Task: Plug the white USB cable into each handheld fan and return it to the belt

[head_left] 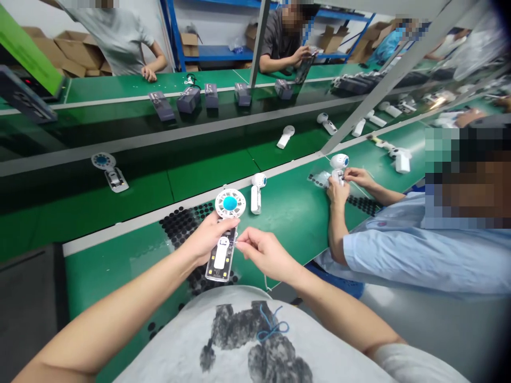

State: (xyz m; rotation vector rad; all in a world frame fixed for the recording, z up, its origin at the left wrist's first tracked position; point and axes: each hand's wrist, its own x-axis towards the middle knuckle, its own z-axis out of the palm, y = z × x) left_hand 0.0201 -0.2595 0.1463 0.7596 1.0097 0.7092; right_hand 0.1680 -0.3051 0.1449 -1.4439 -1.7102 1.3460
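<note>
A white handheld fan [221, 255] with a round head, a blue centre and a clear-covered handle with a dark board is held in front of my body. My left hand [210, 236] wraps round its neck from the left, thumb across the front. At the handle's right edge, my right hand [261, 250] is closed in a pinch, fingertips at or very near the side. Whatever is in that pinch is too small to make out. Another white fan [256, 199] lies on the green bench just beyond my hands.
Black round stickers [181, 226] on clear sheets lie under and left of my hands. Past the bench's metal edge, a green conveyor [155, 186] carries several fans. To my right, a co-worker's hands [341, 189] hold another fan. Grey boxes [211, 96] stand farther back.
</note>
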